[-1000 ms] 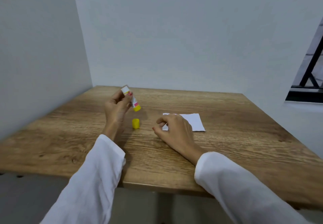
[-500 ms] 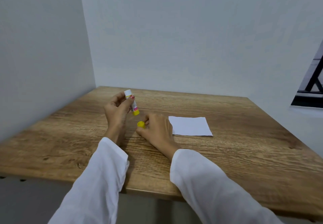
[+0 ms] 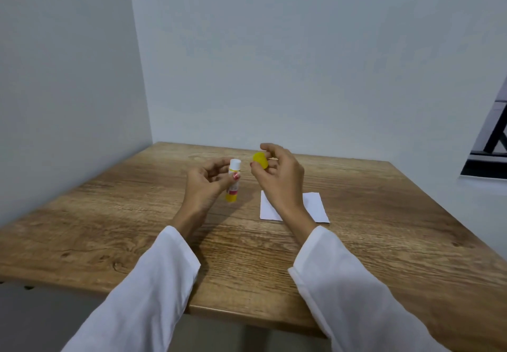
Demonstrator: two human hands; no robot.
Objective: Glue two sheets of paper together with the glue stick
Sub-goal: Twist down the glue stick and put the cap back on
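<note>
My left hand (image 3: 204,184) holds the glue stick (image 3: 233,180) nearly upright above the table, its white uncapped tip pointing up and its yellow base down. Just to the right, my right hand (image 3: 279,178) pinches the yellow cap (image 3: 260,160) between thumb and fingers at about the height of the stick's tip, a small gap apart from it. White paper (image 3: 315,206) lies flat on the wooden table (image 3: 384,242) below my right wrist, which hides its middle. Whether it is one sheet or two stacked I cannot tell.
The table stands in a corner, with a grey wall along its left side and another along its far edge. A dark window frame (image 3: 491,143) shows at the right. The table's near edge runs just under my white sleeves.
My right hand picked the yellow cap up off the table and raised it beside the stick's tip. My left hand turned the glue stick more upright.
</note>
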